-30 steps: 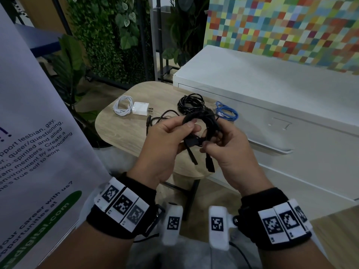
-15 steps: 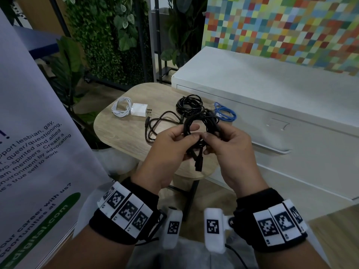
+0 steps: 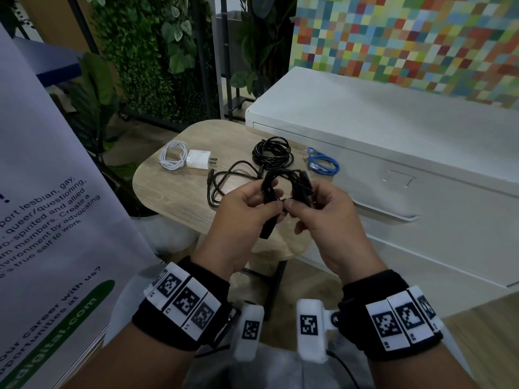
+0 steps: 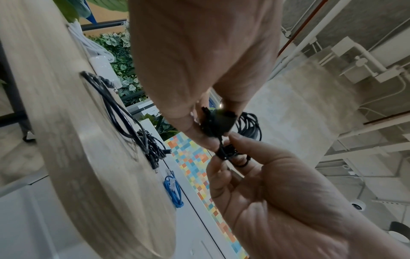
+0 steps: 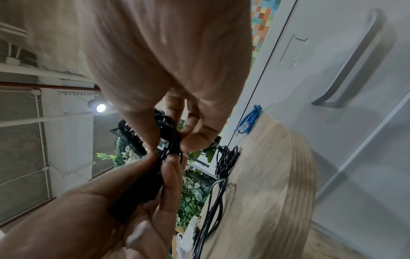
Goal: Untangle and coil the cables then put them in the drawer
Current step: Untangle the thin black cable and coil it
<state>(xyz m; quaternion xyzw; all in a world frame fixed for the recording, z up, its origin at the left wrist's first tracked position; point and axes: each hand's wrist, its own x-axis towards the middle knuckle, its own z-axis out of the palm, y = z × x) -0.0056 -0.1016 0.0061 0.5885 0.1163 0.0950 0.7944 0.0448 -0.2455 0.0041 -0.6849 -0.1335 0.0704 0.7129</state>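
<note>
Both hands hold one coiled black cable (image 3: pixel 283 181) above the front of the small wooden table (image 3: pixel 174 192). My left hand (image 3: pixel 250 209) grips the coil's left side, and a black plug end (image 3: pixel 266 228) hangs below it. My right hand (image 3: pixel 314 209) pinches the loops on the right side. In the left wrist view the fingertips of both hands meet on the black cable (image 4: pixel 218 126). The right wrist view shows the same black bundle (image 5: pixel 164 140) between both hands. The white drawer unit (image 3: pixel 421 192) stands to the right, its drawers closed.
On the table lie a coiled white cable (image 3: pixel 172 155) with a white charger (image 3: pixel 199 159), a loose black cable (image 3: pixel 227 181), a coiled black cable (image 3: pixel 272 153) and a blue cable (image 3: pixel 323 164). A printed banner (image 3: pixel 47 220) stands at left, plants behind.
The hands have drawn closer together on the coil, fingertips now meeting. The hanging plug end has shifted from the right hand's side to below the left hand.
</note>
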